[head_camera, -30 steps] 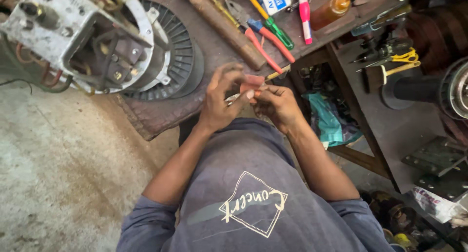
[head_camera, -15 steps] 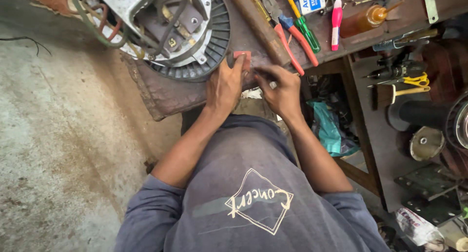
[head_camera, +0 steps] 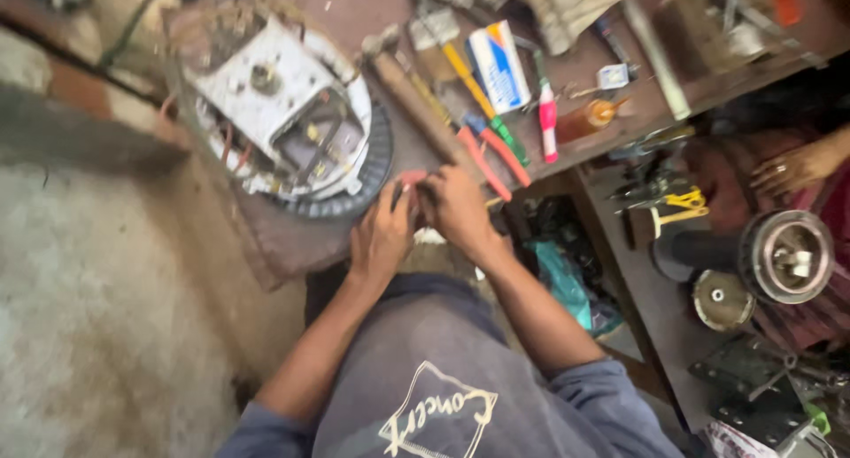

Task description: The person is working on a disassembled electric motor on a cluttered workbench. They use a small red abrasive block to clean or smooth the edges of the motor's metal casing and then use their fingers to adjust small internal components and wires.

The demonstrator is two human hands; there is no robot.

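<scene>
Cluttered brown worktop (head_camera: 354, 6) fills the far side of the scene, with a bare concrete floor (head_camera: 97, 316) to the left and a lower shelf (head_camera: 655, 316) crowded with metal parts to the right. On the worktop's left part sits a large electric motor (head_camera: 283, 121), its open end with wires turned up and a dark ribbed ring around its base. Right of it lie a wooden-handled hammer (head_camera: 416, 90), red-handled pliers (head_camera: 491, 157), a green-handled screwdriver (head_camera: 505, 135), a pink and white marker (head_camera: 548, 121) and a small amber bottle (head_camera: 589, 117). Both hands meet at the near edge of the worktop, just beside the motor's ring. The left hand (head_camera: 382, 236) and the right hand (head_camera: 458, 208) are curled with fingertips pressed together around something small and reddish (head_camera: 409, 178); the blur hides what it is. Another person's hand (head_camera: 792, 167), wearing a ring, rests at the far right above a round metal drum (head_camera: 786, 256).
</scene>
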